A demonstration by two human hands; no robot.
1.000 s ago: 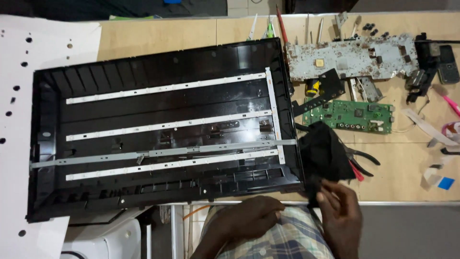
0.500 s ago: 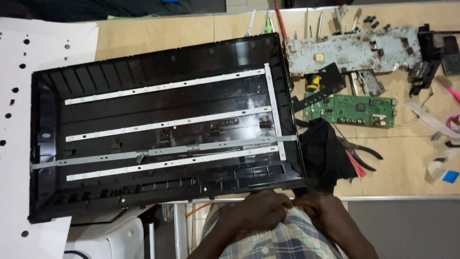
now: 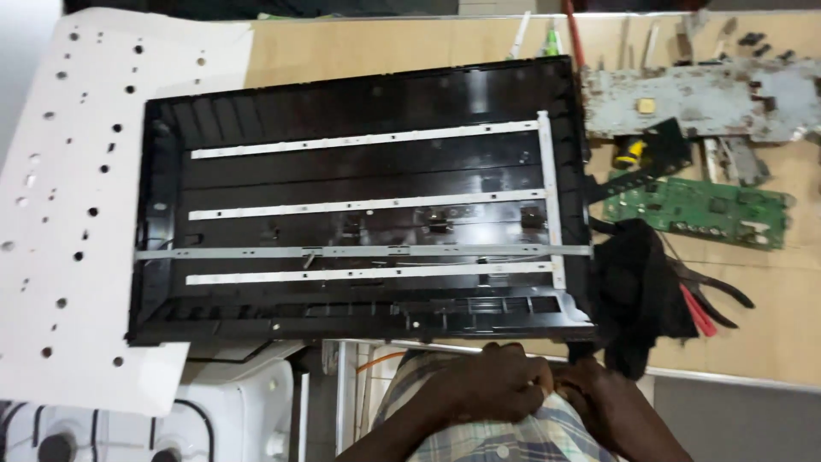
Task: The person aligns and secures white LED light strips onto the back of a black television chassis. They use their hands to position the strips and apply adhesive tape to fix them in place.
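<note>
An electronics repair workshop: a gutted black screen housing [image 3: 359, 197], green circuit board [image 3: 701, 210] and pliers [image 3: 705, 304] crowd the wooden bench [image 3: 342, 43].

We see a glossy black television back panel [image 3: 359, 197] crossed by white light strips [image 3: 368, 205] and one grey metal strip [image 3: 359, 251]. Left of it lies a white sheet [image 3: 77, 214] dotted with dark holes. The table [image 3: 359, 47] is pale tan wood. To the right we see a green circuit board [image 3: 701, 210], a grey metal chassis plate [image 3: 701, 98], a black cloth [image 3: 637, 291], and red-handled pliers [image 3: 697, 310]. The shirt [image 3: 479, 436] is plaid in blue, white and yellow.
</note>
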